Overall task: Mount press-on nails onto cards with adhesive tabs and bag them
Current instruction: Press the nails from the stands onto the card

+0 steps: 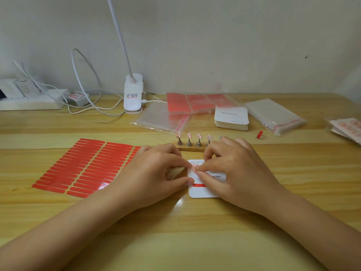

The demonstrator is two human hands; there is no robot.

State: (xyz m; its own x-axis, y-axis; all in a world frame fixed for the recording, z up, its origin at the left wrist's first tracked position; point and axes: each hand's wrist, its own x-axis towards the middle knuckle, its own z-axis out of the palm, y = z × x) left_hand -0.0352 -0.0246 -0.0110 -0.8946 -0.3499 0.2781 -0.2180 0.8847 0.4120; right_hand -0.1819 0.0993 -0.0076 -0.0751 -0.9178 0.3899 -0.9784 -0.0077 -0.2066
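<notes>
A white card (201, 192) lies on the wooden table in front of me, with a red adhesive tab (199, 185) stuck across its lower part. My right hand (232, 169) pinches a small pink press-on nail (194, 166) at the card's upper left corner. My left hand (156, 173) rests at the card's left edge, its thumb and fingers curled against the card beside that nail. Behind the hands, several pink nails (189, 136) stand on metal holders in a wooden strip (192, 148). A sheet of red adhesive tabs (84, 167) lies to the left.
A stack of blank cards (231, 119), clear bags (273, 114), a bag of red sheets (195, 103) and an empty bag (156, 118) lie at the back. Finished bagged cards (345, 128) sit far right. A clip lamp (133, 94), power strip (29, 103) and cables stand back left. A red scrap (259, 134) lies loose.
</notes>
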